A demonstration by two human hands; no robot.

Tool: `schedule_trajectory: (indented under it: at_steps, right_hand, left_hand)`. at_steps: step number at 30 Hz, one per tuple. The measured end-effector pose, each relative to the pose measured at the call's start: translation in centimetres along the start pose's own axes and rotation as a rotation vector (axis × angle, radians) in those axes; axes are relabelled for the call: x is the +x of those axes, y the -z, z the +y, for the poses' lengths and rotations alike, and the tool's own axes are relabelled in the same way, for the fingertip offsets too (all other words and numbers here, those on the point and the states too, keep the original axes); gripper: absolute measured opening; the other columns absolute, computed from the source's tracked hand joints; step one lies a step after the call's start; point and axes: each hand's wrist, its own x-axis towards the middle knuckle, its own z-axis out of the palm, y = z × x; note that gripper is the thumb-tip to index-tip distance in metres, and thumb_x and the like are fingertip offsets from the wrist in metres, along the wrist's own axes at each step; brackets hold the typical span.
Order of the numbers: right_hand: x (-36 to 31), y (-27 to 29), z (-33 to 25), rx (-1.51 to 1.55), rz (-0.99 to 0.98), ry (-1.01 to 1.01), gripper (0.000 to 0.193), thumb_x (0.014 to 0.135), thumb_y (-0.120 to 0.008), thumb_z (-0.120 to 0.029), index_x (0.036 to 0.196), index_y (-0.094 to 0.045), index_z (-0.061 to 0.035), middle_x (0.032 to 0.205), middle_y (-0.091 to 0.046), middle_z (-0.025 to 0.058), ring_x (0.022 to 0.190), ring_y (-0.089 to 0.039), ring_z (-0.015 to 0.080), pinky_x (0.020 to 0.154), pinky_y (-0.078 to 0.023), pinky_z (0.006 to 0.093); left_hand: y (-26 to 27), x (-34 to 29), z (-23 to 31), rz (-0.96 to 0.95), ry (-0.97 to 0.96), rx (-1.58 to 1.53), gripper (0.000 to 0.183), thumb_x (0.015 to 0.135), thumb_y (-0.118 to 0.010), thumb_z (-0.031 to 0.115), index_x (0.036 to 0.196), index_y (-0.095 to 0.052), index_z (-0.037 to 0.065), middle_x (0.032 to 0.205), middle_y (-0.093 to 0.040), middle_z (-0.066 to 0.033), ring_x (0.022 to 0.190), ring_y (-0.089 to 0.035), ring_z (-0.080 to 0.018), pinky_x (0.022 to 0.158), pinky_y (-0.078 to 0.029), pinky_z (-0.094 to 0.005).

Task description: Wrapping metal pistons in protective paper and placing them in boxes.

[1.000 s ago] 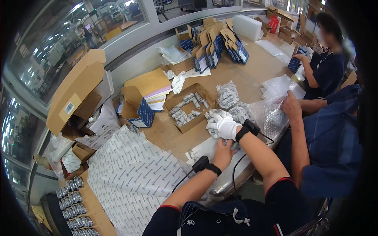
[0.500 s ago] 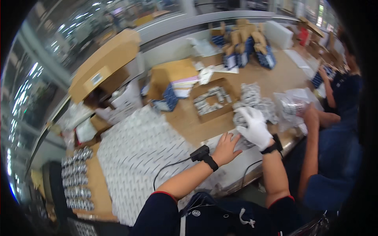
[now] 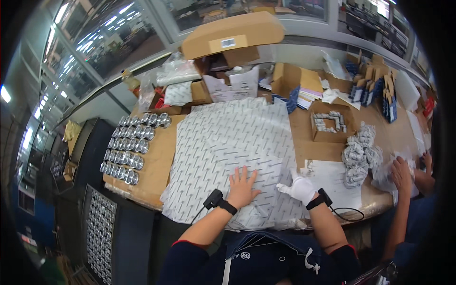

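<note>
Left of the printed wrapping paper (image 3: 228,137) sit metal cylinders (image 3: 129,144), on it the left hand (image 3: 243,186) lies splayed, empty, and at its right edge the gloved right hand (image 3: 302,190), thumb apart, seemingly empty, has just left the wrapped bundles (image 3: 354,157) farther right, turning work to the paper.

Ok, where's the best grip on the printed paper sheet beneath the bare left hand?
Probably pinch the right edge of the printed paper sheet from the right: it's thin and nearly flat, that edge is beside the gloved right hand, and the bare left hand lies over the sheet.
</note>
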Motion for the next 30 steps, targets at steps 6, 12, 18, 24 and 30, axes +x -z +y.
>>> schedule_trajectory:
  at_steps: [6, 12, 18, 24, 30]
  right_hand:
    - [1.6, -6.5, -6.8, -0.426, -0.038, 0.258, 0.097, 0.07, -0.053, -0.074, 0.14, -0.036, -0.0098, 0.141, -0.033, 0.0267, 0.134, -0.027, 0.0397, 0.108, -0.01, 0.0557]
    - [3.7, -11.6, -14.1, -0.062, 0.046, 0.613, 0.093, 0.068, -0.074, -0.048, 0.14, -0.033, -0.0077, 0.137, -0.037, 0.0256, 0.129, -0.035, 0.0385, 0.105, -0.028, 0.0482]
    - [6.4, -17.0, -20.6, 1.06, 0.214, 0.275, 0.076, 0.068, -0.077, -0.008, 0.134, -0.038, -0.0015, 0.122, -0.049, 0.0135, 0.103, -0.056, 0.0218, 0.082, -0.05, 0.033]
    - [7.7, -17.4, -21.4, 1.055, 0.033, 0.059, 0.053, 0.074, -0.059, 0.01, 0.125, -0.045, 0.0049, 0.103, -0.061, 0.008, 0.09, -0.061, 0.0162, 0.078, -0.051, 0.0272]
    - [4.1, -15.4, -27.9, 0.273, 0.124, 0.763, 0.045, 0.062, -0.05, 0.01, 0.101, -0.065, -0.0052, 0.086, -0.064, 0.0162, 0.08, -0.062, 0.0338, 0.07, -0.051, 0.0374]
  left_hand:
    - [-2.8, -5.2, -6.5, 0.143, 0.153, -0.373, 0.074, 0.086, -0.058, 0.038, 0.142, -0.026, 0.002, 0.14, -0.028, -0.0318, 0.129, -0.025, -0.0513, 0.105, -0.026, -0.0537]
    - [-0.9, -7.7, -13.3, 0.278, 0.499, -1.226, 0.071, 0.092, -0.052, 0.04, 0.143, -0.022, 0.0, 0.138, -0.035, -0.0244, 0.128, -0.037, -0.0323, 0.101, -0.036, -0.0456]
    - [2.4, -9.2, -19.7, 0.14, 0.649, -1.751, 0.073, 0.093, -0.049, 0.045, 0.147, -0.015, 0.008, 0.139, -0.032, -0.0165, 0.123, -0.041, -0.025, 0.095, -0.043, -0.0431]
    - [1.7, -9.9, -22.3, -0.012, 0.513, -1.849, 0.077, 0.092, -0.05, 0.047, 0.148, -0.01, 0.012, 0.136, -0.032, -0.0107, 0.122, -0.039, -0.022, 0.098, -0.04, -0.0433]
    - [2.8, -10.2, -25.7, -0.134, 0.47, -2.032, 0.079, 0.093, -0.048, 0.047, 0.149, -0.001, 0.014, 0.147, -0.022, -0.0112, 0.13, -0.032, -0.0249, 0.099, -0.037, -0.0495]
